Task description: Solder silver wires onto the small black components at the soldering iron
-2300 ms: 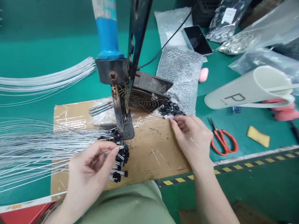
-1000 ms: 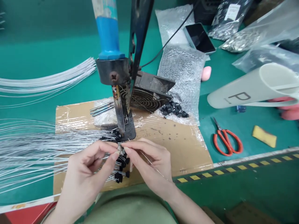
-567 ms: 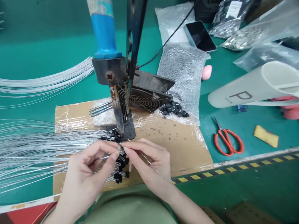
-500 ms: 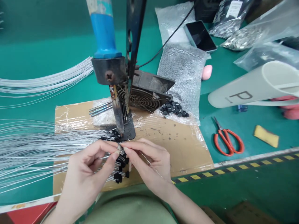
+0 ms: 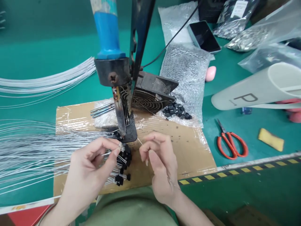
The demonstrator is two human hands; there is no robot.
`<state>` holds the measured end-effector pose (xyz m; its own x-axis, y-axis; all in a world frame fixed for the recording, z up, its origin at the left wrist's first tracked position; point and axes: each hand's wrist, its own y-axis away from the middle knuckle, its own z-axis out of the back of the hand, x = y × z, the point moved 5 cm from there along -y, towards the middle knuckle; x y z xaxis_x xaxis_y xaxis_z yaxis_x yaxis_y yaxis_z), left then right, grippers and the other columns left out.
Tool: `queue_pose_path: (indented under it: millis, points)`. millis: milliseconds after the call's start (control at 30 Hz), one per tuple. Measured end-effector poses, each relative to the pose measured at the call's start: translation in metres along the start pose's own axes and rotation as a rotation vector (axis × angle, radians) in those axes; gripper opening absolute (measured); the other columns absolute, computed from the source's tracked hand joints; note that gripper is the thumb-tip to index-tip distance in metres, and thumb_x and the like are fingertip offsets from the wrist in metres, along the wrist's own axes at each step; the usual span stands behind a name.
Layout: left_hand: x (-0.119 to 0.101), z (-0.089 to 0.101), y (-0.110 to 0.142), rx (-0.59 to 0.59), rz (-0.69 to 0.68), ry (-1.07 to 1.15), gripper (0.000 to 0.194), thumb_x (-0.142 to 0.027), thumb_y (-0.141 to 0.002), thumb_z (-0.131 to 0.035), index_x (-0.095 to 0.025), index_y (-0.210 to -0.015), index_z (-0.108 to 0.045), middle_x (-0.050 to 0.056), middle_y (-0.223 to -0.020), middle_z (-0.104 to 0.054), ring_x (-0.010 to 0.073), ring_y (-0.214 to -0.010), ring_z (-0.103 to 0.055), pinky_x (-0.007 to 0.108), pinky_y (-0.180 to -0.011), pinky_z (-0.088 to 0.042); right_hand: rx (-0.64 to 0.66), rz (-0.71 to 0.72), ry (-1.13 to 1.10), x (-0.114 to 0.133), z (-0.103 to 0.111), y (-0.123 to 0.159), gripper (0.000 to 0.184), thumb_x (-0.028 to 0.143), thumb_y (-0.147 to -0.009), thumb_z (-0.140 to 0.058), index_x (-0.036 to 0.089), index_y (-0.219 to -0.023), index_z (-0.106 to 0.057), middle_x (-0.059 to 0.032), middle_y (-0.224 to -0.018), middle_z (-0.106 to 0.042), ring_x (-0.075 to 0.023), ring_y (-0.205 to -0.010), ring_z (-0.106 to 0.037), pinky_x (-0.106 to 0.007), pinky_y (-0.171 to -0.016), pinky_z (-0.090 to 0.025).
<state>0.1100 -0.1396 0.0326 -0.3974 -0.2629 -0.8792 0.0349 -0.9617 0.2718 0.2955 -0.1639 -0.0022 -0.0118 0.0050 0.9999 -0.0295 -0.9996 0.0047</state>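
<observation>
My left hand pinches a small pale piece between thumb and forefinger; its exact kind is too small to make out. Right under those fingertips lie the black connectors on the ends of many white wires. My right hand is apart from the left, fingers curled around a thin silvery solder wire whose tip points toward the iron. Just above the left fingertips, the blue-handled soldering iron hangs in its stand, tip down over a dark base plate.
A small fan stands behind the iron, beside loose black parts on bubble wrap. To the right are red-handled scissors, a yellow sponge, a white cup and a phone. Cardboard covers the table here.
My right hand has drawn away from my left, to the right, with the thin wire still in it. My left hand keeps its pinch almost in place. The view has shifted slightly.
</observation>
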Motion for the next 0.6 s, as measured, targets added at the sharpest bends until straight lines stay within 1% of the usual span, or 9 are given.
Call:
queue_pose_path:
  millis: [67, 100, 167, 233, 267, 367, 433, 500, 600]
  points:
    - [0.0, 0.002, -0.001, -0.003, 0.01, -0.014, 0.007, -0.023, -0.087, -0.074, -0.021, -0.08, -0.074, 0.002, -0.096, -0.081, 0.01, -0.066, -0.064, 0.018, -0.054, -0.045, -0.023, 0.019, 0.059, 0.001, 0.002, -0.001, 0.009, 0.019, -0.106, -0.046, 0.026, -0.103, -0.051, 0.0051, -0.078, -0.046, -0.0136, -0.063, -0.042, -0.031, -0.06, -0.033]
    - [0.0, 0.002, -0.002, 0.004, 0.007, -0.024, 0.007, -0.023, -0.087, -0.074, -0.021, -0.08, -0.074, 0.003, -0.096, -0.081, 0.0098, -0.064, -0.063, 0.018, -0.053, -0.044, -0.021, 0.031, 0.09, 0.002, 0.003, -0.002, 0.013, 0.017, -0.105, -0.046, 0.025, -0.094, -0.048, 0.0047, -0.079, -0.043, -0.0137, -0.065, -0.04, -0.031, -0.061, -0.032]
    - [-0.002, 0.002, -0.005, 0.021, -0.008, -0.047, 0.006, -0.023, -0.087, -0.074, -0.021, -0.081, -0.074, 0.003, -0.095, -0.08, 0.0094, -0.061, -0.06, 0.018, -0.052, -0.044, 0.0, 0.069, 0.118, 0.005, 0.002, -0.005, 0.021, 0.014, -0.104, -0.045, 0.023, -0.085, -0.043, 0.0038, -0.079, -0.04, -0.0145, -0.069, -0.04, -0.032, -0.064, -0.032]
    - [-0.004, 0.002, -0.007, 0.021, -0.017, -0.066, 0.007, -0.022, -0.088, -0.072, -0.021, -0.081, -0.074, 0.002, -0.093, -0.08, 0.009, -0.06, -0.058, 0.018, -0.053, -0.044, 0.022, 0.108, 0.093, 0.009, 0.001, -0.007, 0.023, 0.012, -0.103, -0.045, 0.023, -0.083, -0.043, 0.0025, -0.081, -0.044, -0.015, -0.074, -0.045, -0.032, -0.068, -0.037]
    - [-0.004, 0.002, -0.008, 0.019, -0.021, -0.07, 0.008, -0.022, -0.088, -0.072, -0.022, -0.081, -0.075, 0.002, -0.091, -0.08, 0.009, -0.061, -0.058, 0.018, -0.054, -0.044, 0.029, 0.122, 0.071, 0.011, 0.001, -0.008, 0.022, 0.012, -0.103, -0.047, 0.022, -0.083, -0.045, 0.0013, -0.084, -0.05, -0.0152, -0.078, -0.05, -0.032, -0.071, -0.041]
    - [-0.006, 0.001, -0.01, 0.019, -0.032, -0.065, 0.009, -0.021, -0.088, -0.071, -0.023, -0.08, -0.074, 0.001, -0.087, -0.079, 0.0096, -0.062, -0.061, 0.018, -0.054, -0.044, 0.029, 0.129, 0.01, 0.016, -0.001, -0.01, 0.017, 0.009, -0.099, -0.057, 0.022, -0.087, -0.055, -0.0044, -0.106, -0.067, -0.0181, -0.099, -0.065, -0.034, -0.088, -0.051]
    - [-0.007, 0.001, -0.011, 0.02, -0.038, -0.058, 0.009, -0.021, -0.088, -0.071, -0.023, -0.079, -0.074, 0.0, -0.085, -0.079, 0.0097, -0.062, -0.062, 0.018, -0.053, -0.043, 0.023, 0.112, -0.035, 0.016, -0.002, -0.011, 0.018, 0.007, -0.097, -0.062, 0.022, -0.087, -0.058, -0.006, -0.119, -0.073, -0.0203, -0.11, -0.07, -0.036, -0.098, -0.054]
    - [-0.006, 0.001, -0.011, 0.023, -0.038, -0.054, 0.009, -0.022, -0.088, -0.071, -0.024, -0.08, -0.074, 0.0, -0.085, -0.078, 0.0094, -0.061, -0.061, 0.018, -0.051, -0.04, 0.036, 0.075, -0.089, 0.014, -0.004, -0.01, 0.019, 0.005, -0.096, -0.064, 0.022, -0.088, -0.059, -0.006, -0.124, -0.075, -0.0218, -0.114, -0.073, -0.038, -0.103, -0.055]
    - [-0.006, 0.001, -0.012, 0.016, -0.035, -0.042, 0.008, -0.022, -0.088, -0.072, -0.024, -0.081, -0.075, 0.0, -0.084, -0.076, 0.0088, -0.059, -0.059, 0.019, -0.05, -0.04, 0.056, 0.028, -0.154, 0.011, -0.006, -0.009, 0.021, 0.004, -0.095, -0.065, 0.023, -0.088, -0.06, -0.0055, -0.125, -0.078, -0.0224, -0.114, -0.076, -0.039, -0.104, -0.058]
